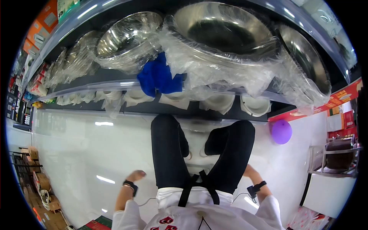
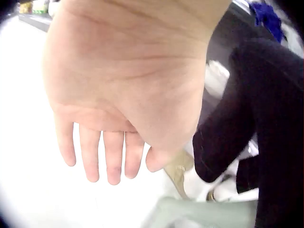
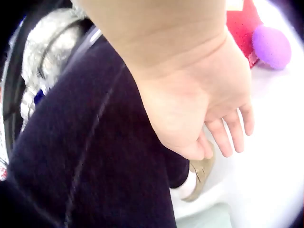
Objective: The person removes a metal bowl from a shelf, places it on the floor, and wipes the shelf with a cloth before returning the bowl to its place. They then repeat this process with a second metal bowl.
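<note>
While the left hand (image 2: 121, 90) and right hand (image 3: 202, 99) hang empty beside the legs (image 1: 167, 165), fingers loosely extended, the blue cloth (image 1: 160, 76) lies forward of both, draped over the shelf's front edge (image 1: 115, 86) beyond the left knee (image 1: 165, 122), nearer the left hand.

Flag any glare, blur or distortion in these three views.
Head: fisheye bows the long clear plastic shelf edge, corners black, bright streaks on the glossy white floor; left wrist: floor washed out, crumpled blue cloth blurred; right wrist: floor overexposed, round purple balloon soft-edged.
</note>
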`<state>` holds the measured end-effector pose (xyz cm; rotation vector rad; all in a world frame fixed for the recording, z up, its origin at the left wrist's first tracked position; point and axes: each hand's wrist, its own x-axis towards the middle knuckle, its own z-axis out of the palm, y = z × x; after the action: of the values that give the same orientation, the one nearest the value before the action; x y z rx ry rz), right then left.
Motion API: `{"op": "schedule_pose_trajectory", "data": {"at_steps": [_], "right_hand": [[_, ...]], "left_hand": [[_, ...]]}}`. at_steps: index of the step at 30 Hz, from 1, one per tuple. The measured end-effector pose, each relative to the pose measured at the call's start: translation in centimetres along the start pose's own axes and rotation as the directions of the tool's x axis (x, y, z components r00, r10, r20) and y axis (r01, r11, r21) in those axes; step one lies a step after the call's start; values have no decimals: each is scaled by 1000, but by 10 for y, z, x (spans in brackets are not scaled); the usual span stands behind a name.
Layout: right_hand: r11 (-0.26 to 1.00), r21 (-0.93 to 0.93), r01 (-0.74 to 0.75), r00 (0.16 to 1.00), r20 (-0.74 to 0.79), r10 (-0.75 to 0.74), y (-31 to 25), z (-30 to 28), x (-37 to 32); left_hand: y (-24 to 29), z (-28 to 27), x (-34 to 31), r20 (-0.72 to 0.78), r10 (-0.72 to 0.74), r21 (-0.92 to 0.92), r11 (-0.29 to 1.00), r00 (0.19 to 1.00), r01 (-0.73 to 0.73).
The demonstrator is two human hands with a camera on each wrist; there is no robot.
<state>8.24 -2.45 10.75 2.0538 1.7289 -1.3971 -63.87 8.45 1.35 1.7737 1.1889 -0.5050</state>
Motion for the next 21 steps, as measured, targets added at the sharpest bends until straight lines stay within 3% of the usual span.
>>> {"op": "schedule_pose_trajectory", "data": {"at_steps": [1, 2, 3, 4, 5, 6, 7, 9, 10, 12, 13, 15, 16, 18, 19, 21], "right_hand": [[986, -87, -144, 989, 5, 145, -1, -28, -2], [982, -63, -180, 975, -144, 169, -18, -60, -11], [977, -33, -212, 937, -289, 193, -38, -94, -23], [983, -129, -132, 860, -508, 49, -53, -120, -35], [980, -197, -18, 765, -634, -114, -62, -147, -41], [968, -248, 20, 714, -675, -188, -79, -177, -48], [952, -301, 53, 656, -708, -261, -101, -207, -57], [966, -220, 134, 558, -789, -257, -161, -254, -78], [960, -98, 262, 539, -810, -230, -177, -270, -81], [863, 110, 493, 474, -866, -161, -211, -296, -83], [781, 186, 596, 431, -895, -116, -228, -307, -83], [630, 398, 667, 527, -849, -22, -248, -329, -78], [632, 396, 666, 524, -852, -18, -263, -337, -74], [305, 703, 642, 670, -708, 221, -296, -350, -66], [308, 698, 647, 664, -714, 222, -304, -357, -60], [163, 736, 657, 739, -671, 56, -315, -368, -49]], "left_hand": [[-27, -19, -4, -86, -15, -14, 1000, 996, 14], [-44, -50, -14, -180, 111, 186, 980, 977, -77], [-9, -102, -38, -260, -73, 182, 976, 963, 123], [-13, -140, -47, -319, -63, 237, 961, 946, 144], [25, -190, -68, -413, -163, 190, 947, 896, 259], [8, -223, -71, -534, -28, 190, 970, 845, 152], [29, -262, -80, -617, -37, 107, 986, 786, 130], [67, -331, -89, -758, -108, 13, 984, 644, 180], [75, -362, -86, -794, -12, 19, 999, 608, 45], [181, -405, -98, -846, 81, 58, 997, 527, -59], [216, -416, -92, -866, 113, 18, 981, 488, -194], [280, -425, -79, -884, 181, -27, 900, 431, -434], [313, -425, -74, -884, 224, -35, 844, 410, -536], [371, -416, -66, -818, 270, -189, 707, 507, -682], [396, -410, -62, -797, 290, -217, 680, 529, -700], [426, -400, -49, -782, 323, -244, 629, 533, -739]]}}
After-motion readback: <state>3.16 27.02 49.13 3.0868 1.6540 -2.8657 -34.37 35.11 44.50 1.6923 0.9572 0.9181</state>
